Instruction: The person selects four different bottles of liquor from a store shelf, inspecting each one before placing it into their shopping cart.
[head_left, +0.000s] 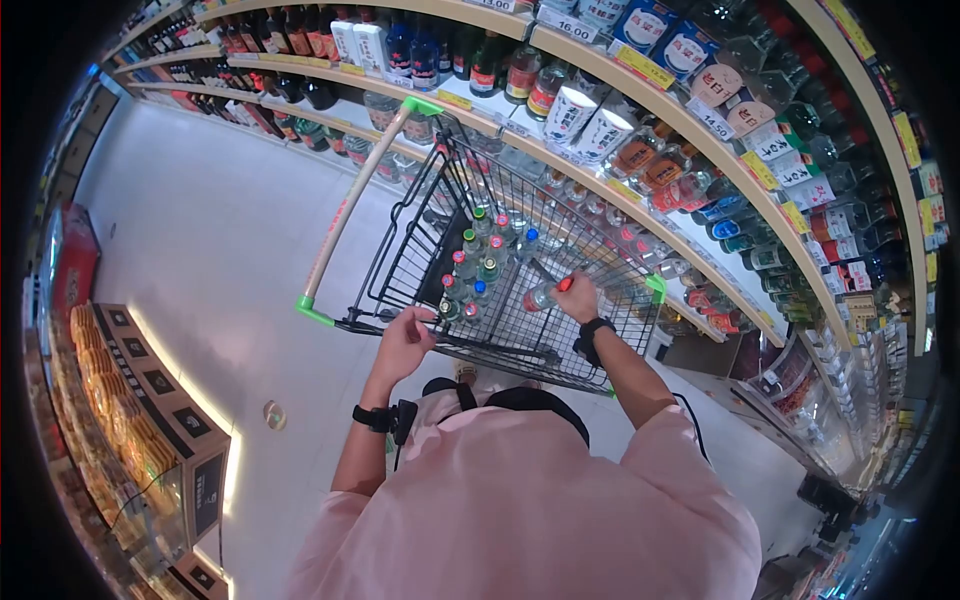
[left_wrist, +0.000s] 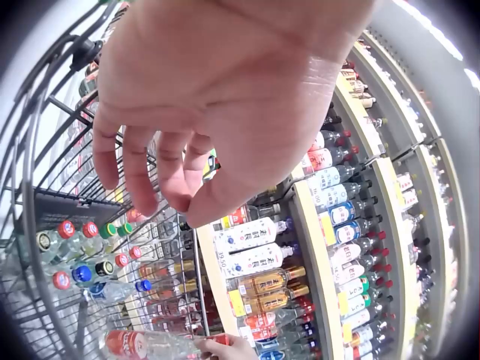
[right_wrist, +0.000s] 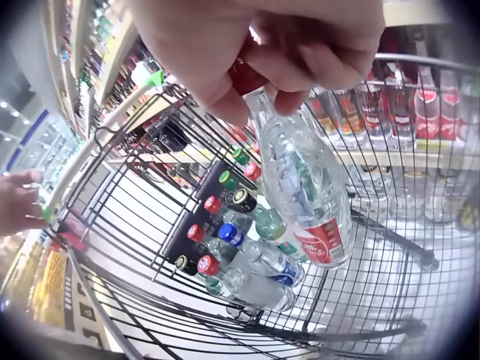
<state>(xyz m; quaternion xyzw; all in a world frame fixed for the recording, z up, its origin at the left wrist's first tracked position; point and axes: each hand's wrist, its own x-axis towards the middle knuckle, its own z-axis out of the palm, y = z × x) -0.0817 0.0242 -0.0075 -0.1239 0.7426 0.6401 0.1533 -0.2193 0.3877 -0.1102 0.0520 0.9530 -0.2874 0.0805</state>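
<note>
At far left, golden packs [head_left: 105, 370] line a lit display stand [head_left: 165, 378] beside the pale floor [head_left: 230, 200]. Next comes the cart [head_left: 612, 335], a black wire basket with a pale handle [head_left: 345, 205] ending in green fittings.

The left hand [head_left: 404, 342] is near the cart's near rim. Its grip is slack: fingers loosely bent, thumb close to the forefinger, nothing held. A black band [head_left: 374, 418] circles that wrist.

Inside the cart, toward the handle end, bottles [head_left: 488, 268] stand close together under green, red, blue and dark caps.

To their right, the right hand [head_left: 577, 299] has a closed grip, pinching the red cap of the held bottle [right_wrist: 307, 184]. This is clear glass with a red label near its base; it hangs tilted within the cart, apart from the handle. Whether its base touches the wire cannot be determined.

Beyond and to the right, curved in view, shelves [head_left: 590, 52] carry rows of bottled stock and yellow price tags [head_left: 645, 66].
</note>
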